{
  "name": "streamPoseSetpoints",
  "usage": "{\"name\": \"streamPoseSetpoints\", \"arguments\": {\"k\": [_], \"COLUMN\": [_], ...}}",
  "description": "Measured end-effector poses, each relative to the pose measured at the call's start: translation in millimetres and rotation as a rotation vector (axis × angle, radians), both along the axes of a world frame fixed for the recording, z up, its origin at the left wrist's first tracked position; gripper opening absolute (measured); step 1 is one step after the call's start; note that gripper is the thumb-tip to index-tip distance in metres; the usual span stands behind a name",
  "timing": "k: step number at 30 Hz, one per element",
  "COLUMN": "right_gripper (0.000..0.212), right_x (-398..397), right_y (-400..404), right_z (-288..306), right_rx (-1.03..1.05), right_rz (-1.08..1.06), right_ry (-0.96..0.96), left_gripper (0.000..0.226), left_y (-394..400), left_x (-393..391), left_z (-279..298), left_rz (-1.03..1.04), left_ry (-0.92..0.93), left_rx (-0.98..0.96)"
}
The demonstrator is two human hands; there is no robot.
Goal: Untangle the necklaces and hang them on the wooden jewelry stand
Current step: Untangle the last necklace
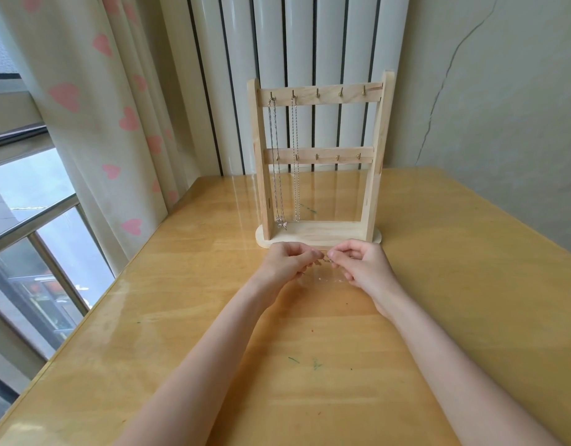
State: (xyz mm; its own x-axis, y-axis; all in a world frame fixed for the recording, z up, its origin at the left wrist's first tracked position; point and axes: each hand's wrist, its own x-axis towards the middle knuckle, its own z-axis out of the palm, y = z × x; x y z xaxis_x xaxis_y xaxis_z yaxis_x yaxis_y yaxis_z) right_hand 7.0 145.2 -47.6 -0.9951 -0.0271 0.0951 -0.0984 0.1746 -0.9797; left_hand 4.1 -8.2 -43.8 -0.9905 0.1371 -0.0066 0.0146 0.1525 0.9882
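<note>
Two necklaces already hang from the first two hooks of the stand's (319, 162) top bar, one (275, 162) at the far left and one (296, 162) beside it. A third chain (324, 261) is stretched between the hands just in front of the stand's base, low over the worktop (470, 284). The left hand (289, 260) and right hand (361, 263) both have their fingers curled, pinching the chain between thumb and fingertip, probably to work at a knot or the clasp.
</note>
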Motion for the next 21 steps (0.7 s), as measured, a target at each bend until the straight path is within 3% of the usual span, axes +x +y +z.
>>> {"name": "streamPoseSetpoints", "arguments": {"k": [6, 12, 18, 21], "right_gripper": [0.014, 0.009, 0.012, 0.013], "right_x": [-1.0, 0.5, 2.7, 2.9], "right_y": [0.0, -2.5, -3.8, -5.3], "right_z": [0.8, 2.1, 3.3, 2.9], "right_rx": [-0.062, -0.034, -0.047, -0.093], "right_rz": [-0.029, -0.002, 0.066, 0.123], "right_ry": [0.035, 0.092, 0.05, -0.004], "left_gripper": [0.003, 0.017, 0.014, 0.003], "left_y": [0.8, 3.0, 6.9, 7.2], "left_x": [1.9, 1.5, 0.7, -2.7], "left_z": [1.6, 3.1, 1.5, 0.6], "left_rz": [-0.03, 0.019, 0.067, 0.156], "left_ry": [0.023, 0.074, 0.158, 0.233], "left_rx": [-0.039, -0.042, -0.13, -0.213]}}
